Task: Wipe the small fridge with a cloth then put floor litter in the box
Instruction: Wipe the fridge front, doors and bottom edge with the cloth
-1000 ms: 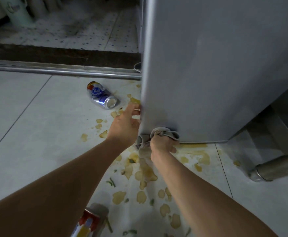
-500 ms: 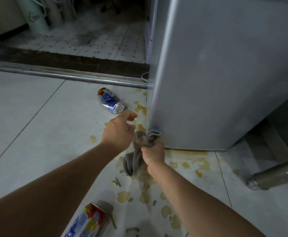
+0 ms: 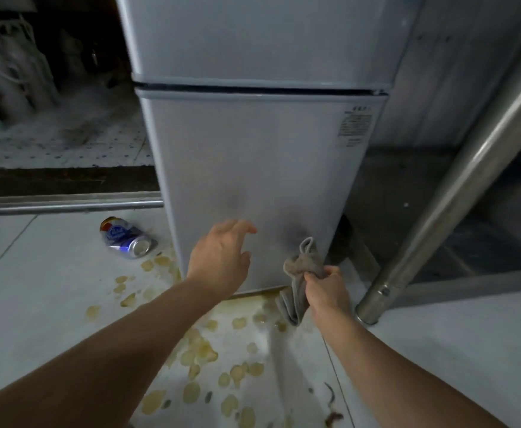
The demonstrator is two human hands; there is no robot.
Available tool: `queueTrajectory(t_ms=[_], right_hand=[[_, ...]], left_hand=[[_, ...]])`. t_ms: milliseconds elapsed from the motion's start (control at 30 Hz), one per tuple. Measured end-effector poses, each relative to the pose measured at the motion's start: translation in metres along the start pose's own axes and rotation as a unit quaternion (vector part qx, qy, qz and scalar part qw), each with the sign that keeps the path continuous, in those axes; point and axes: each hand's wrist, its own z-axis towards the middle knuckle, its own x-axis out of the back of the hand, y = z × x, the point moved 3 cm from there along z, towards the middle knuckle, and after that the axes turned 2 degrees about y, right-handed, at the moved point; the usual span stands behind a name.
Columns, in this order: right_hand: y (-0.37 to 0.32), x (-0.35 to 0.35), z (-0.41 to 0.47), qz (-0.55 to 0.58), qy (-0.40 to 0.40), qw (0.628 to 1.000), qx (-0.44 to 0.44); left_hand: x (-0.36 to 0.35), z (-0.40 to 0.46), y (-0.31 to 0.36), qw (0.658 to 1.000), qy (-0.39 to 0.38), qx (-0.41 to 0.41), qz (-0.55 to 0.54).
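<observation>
My view has swung round from the fridge's (image 3: 253,168) left corner to face its door, and the seam between the two doors now shows. My left hand (image 3: 220,257) has let go of the corner edge and hangs with loose fingers (image 3: 247,228) in front of the lower door. My right hand (image 3: 327,288) has carried the cloth (image 3: 302,270) from the bottom left corner across to the bottom right corner; the bunched top stands above my fingers, the tail hangs below them. The can (image 3: 128,237), just beyond my left fingers a moment ago, now lies well left of them.
</observation>
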Motion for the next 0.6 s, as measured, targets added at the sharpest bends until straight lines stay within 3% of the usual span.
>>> queueTrajectory(t_ms=[133,233,400,600], right_hand=[[0.002,0.028,0.037,0.036,0.038,0.998,-0.021],[0.008,0.031,0.059,0.077,0.006,0.995,-0.06],[0.021,0.012,0.087,0.025,-0.036,0.998,-0.039],[0.034,-0.019,0.109,-0.044,-0.106,0.993,-0.032]], left_hand=[[-0.013,0.018,0.038,0.991,0.022,-0.104,0.083],[-0.025,0.029,0.056,0.979,0.026,-0.144,0.142],[-0.049,0.042,0.066,0.949,-0.005,-0.198,0.245],[-0.065,0.051,0.06,0.901,0.016,-0.254,0.351]])
